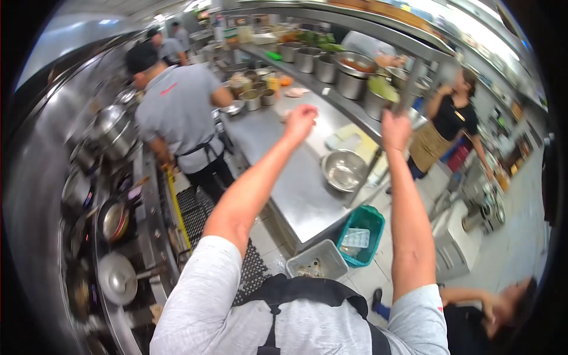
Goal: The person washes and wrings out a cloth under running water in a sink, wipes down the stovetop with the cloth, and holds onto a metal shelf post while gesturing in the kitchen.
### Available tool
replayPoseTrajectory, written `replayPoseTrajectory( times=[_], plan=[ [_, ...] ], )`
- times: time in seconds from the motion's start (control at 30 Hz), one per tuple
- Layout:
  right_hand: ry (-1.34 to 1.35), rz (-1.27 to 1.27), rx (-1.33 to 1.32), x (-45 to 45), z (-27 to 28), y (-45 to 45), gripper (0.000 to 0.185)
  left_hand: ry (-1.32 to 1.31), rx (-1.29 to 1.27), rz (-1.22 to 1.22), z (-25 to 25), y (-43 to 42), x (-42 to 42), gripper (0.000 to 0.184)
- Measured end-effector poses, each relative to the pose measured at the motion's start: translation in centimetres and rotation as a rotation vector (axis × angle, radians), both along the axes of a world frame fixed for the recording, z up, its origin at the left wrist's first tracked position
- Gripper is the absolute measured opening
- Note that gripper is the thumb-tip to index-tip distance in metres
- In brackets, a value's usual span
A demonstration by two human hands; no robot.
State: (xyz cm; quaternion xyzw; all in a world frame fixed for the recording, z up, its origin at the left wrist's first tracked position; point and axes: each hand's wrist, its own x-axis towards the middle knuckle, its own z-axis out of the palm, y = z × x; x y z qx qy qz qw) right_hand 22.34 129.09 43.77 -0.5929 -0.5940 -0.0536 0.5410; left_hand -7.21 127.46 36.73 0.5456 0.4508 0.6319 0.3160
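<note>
My left hand [300, 123] is raised over the steel counter [260, 139] with its fingers curled together. It is slightly blurred, and I cannot make out whether anything is in it. On the right, my right hand [396, 130] is closed around the upright metal post [408, 89] of the shelf. Below and between the hands, a steel bowl [344, 170] sits at the counter's edge. Behind it are a pale yellow cutting board [360, 137] and a clear plastic container [349, 144]. A pinkish piece of food [297, 92] lies beyond my left hand.
Steel pots [307, 60] line the shelf. A grey tub [319, 260] and a green-lined bin [362, 236] stand on the floor below the counter. A stove with pans [115, 219] runs along the left. One co-worker [180, 106] is at left; others are at right.
</note>
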Motion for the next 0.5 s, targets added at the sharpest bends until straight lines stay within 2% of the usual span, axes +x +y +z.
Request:
replayPoseTrajectory(
  times=[0.03,0.07,0.13,0.2,0.3,0.4,0.43,0.5],
  plan=[
    [0.074,0.031,-0.021,-0.3,0.4,-0.6,0.046,-0.016,-0.03,0.035,2.1,1.0,0.7,0.026],
    [0.099,0.014,-0.008,-0.5,0.5,-0.8,0.044,-0.065,-0.016,0.083,3.7,2.4,1.4,0.019],
    [0.163,0.011,-0.012,-1.2,1.6,-2.2,0.038,0.12,0.033,0.218,3.5,7.4,0.9,0.03],
    [0.171,0.016,-0.03,-1.3,1.9,-2.7,0.034,0.35,-0.036,0.339,5.9,6.6,1.7,0.036],
    [0.209,0.024,-0.031,-1.6,2.1,-3.1,0.03,0.442,-0.13,0.432,6.3,8.5,2.0,0.034],
    [0.236,0.042,0.002,-1.7,2.3,-3.2,0.028,0.457,-0.235,0.41,6.4,9.1,2.3,0.031],
    [0.222,0.029,-0.016,-1.7,2.4,-3.3,0.026,0.457,-0.239,0.41,6.6,9.2,2.3,0.025],
    [0.22,0.028,-0.018,-1.6,2.4,-3.2,0.025,0.487,-0.213,0.417,6.5,9.3,2.4,0.023]
  ],
)
